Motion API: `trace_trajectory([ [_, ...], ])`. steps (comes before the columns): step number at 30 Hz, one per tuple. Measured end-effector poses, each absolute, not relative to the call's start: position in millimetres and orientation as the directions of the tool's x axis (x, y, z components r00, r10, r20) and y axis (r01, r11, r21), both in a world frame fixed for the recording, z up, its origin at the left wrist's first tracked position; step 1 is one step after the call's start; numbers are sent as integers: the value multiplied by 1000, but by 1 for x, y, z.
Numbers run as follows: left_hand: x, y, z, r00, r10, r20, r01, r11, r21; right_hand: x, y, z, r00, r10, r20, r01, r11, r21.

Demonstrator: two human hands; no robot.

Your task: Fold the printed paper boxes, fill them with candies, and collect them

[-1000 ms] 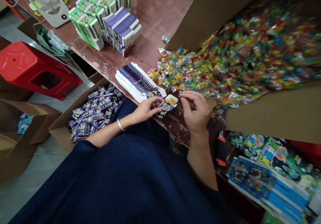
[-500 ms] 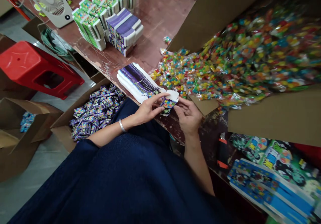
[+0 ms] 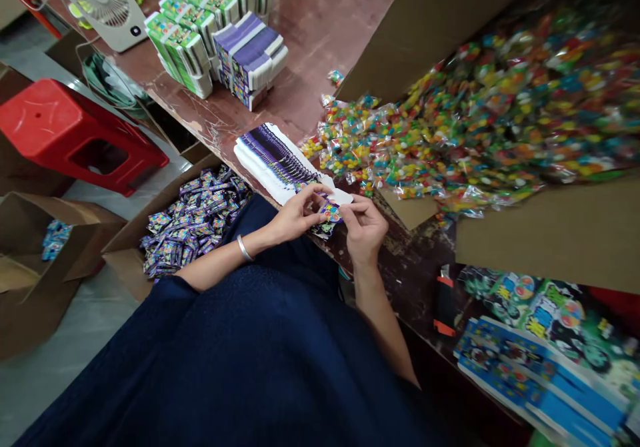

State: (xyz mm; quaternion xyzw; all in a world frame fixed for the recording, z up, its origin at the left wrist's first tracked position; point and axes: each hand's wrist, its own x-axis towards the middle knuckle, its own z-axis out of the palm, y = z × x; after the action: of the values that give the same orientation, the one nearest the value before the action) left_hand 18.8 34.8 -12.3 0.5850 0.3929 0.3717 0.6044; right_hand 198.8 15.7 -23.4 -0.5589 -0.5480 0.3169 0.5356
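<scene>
Between both hands is a small printed candy box (image 3: pixel 330 212), purple and colourful, with a white flap standing out at its top. My left hand (image 3: pixel 300 215) pinches it from the left, thumb in front and fingers behind. My right hand (image 3: pixel 366 227) has thumb and fingertips closed on its right edge by the white flap. Just beyond my left hand, a fanned row of flat purple and white box blanks (image 3: pixel 273 160) lies along the table edge. Past the hands spreads a heap of clear candy packets (image 3: pixel 370 140) with many-coloured sweets.
An open carton of filled purple boxes (image 3: pixel 200 213) stands below the table edge at left. Banded green stacks (image 3: pixel 180 43) and a purple stack (image 3: pixel 250 53) sit behind, near a white fan (image 3: pixel 100 0). A box cutter (image 3: pixel 444 303) and blue printed cards (image 3: pixel 530 373) lie at right.
My right hand has moved a little left, closing its fingertips on the box's edge and flap. The box has shifted slightly left and tilted; my left hand stays nearly in place.
</scene>
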Motion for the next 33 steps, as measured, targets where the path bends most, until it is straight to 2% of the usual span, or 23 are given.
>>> trace_trajectory([
  [4, 20, 32, -15, 403, 914, -55, -14, 66, 998, 200, 20, -22, 245, 936, 251, 218, 200, -955],
  [8, 20, 29, -11, 393, 919, -25, 18, 19, 1000, 205, 23, -16, 80, 972, 223, 204, 203, -958],
  [10, 19, 29, -8, 381, 924, -12, 41, -4, 999, 207, 24, -13, 43, 985, 165, 218, 152, -964],
  [15, 16, 28, -7, 380, 925, 3, 91, -41, 995, 210, 28, -5, 76, 997, -3, 191, -18, -981],
  [21, 16, 28, -6, 418, 908, 36, 53, -64, 997, 217, 37, 4, 54, 999, 5, 218, -7, -976],
  [23, 16, 29, -5, 422, 905, 45, 28, -63, 998, 213, 33, 8, 53, 996, 77, 287, 59, -956],
  [26, 13, 29, -4, 408, 913, 26, 21, -38, 999, 205, 21, 12, 1, 974, 228, 415, 207, -886],
  [29, -2, 28, 2, 407, 913, -18, 81, -17, 997, 213, 22, 16, -218, 941, 259, 498, 335, -800],
  [31, -26, 27, 8, 431, 900, -68, 180, -12, 984, 238, 41, 23, -283, 917, 280, 623, 398, -673],
  [32, -44, 25, 10, 430, 898, -95, 256, -21, 967, 257, 56, 30, -195, 913, 358, 719, 381, -581],
  [33, -66, 24, 11, 402, 910, -100, 344, -48, 938, 279, 75, 38, -61, 895, 442, 816, 300, -494],
])
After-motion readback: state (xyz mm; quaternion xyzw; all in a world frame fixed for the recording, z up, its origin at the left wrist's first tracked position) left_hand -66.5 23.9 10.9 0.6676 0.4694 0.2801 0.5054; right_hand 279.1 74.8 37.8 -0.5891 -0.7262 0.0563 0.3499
